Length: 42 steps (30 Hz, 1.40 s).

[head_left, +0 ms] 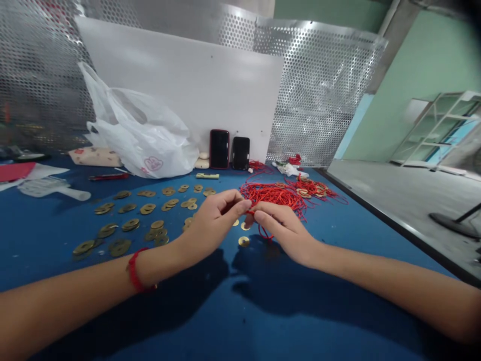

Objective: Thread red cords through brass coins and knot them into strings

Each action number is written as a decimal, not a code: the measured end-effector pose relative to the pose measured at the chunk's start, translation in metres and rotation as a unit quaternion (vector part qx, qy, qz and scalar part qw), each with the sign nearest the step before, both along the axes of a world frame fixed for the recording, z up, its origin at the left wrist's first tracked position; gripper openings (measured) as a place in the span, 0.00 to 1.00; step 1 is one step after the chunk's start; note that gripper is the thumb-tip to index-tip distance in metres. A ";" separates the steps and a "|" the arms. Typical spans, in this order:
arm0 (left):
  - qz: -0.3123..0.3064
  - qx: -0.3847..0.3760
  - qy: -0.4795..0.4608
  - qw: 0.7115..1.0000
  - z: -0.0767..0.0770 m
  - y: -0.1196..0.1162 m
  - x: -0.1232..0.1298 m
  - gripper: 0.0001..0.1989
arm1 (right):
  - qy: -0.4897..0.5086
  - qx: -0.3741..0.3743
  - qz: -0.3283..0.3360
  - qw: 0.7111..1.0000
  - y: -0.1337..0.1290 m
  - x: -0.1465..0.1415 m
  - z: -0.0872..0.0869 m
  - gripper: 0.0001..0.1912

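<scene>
Two closed pinches, left hand (pixel 210 223) and right hand (pixel 288 231), grip a red cord (pixel 251 212) at centre, which could slip if either loosened, or snag if tugged against the tangled strings (pixel 277 196) at one o'clock, a brass coin (pixel 241 242) lying at six o'clock.

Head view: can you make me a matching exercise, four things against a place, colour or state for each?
1. Carrier bag
2. Bracelet
3. Cord pile
4. Coins

A. Brass-coloured, with centre holes
B. Around the left wrist
C. White, with a heart print
D. Red tangle just beyond the right hand

Pairs: 1-C, 2-B, 3-D, 4-A
</scene>
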<state>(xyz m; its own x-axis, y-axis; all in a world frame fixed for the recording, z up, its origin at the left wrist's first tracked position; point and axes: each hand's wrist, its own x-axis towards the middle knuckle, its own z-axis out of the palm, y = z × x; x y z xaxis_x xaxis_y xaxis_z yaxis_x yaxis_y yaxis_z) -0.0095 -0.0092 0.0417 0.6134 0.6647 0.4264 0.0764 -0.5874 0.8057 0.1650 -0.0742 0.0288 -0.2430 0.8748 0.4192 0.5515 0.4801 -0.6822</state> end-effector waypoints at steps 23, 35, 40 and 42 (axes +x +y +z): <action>-0.009 0.016 0.023 1.000 -0.040 0.007 0.001 0.15 | 0.093 -0.079 0.007 0.992 0.009 0.005 -0.028 0.17; 0.035 0.010 -0.017 0.999 -0.041 0.005 0.002 0.09 | 0.095 -0.065 -0.005 0.993 0.012 0.007 -0.032 0.17; 0.021 0.037 0.008 0.999 -0.041 0.006 0.001 0.07 | 0.086 -0.074 0.002 0.994 0.013 0.007 -0.031 0.18; 0.015 0.045 0.011 0.999 -0.041 0.007 0.002 0.06 | 0.093 -0.076 0.008 0.993 0.012 0.008 -0.031 0.19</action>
<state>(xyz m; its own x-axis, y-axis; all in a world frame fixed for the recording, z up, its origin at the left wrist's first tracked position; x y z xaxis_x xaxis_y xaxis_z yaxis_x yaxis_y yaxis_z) -0.0079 -0.0023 0.0003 0.6036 0.6424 0.4722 0.1119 -0.6547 0.7475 0.1725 -0.0618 -0.0024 -0.1876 0.9281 0.3216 0.4032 0.3714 -0.8364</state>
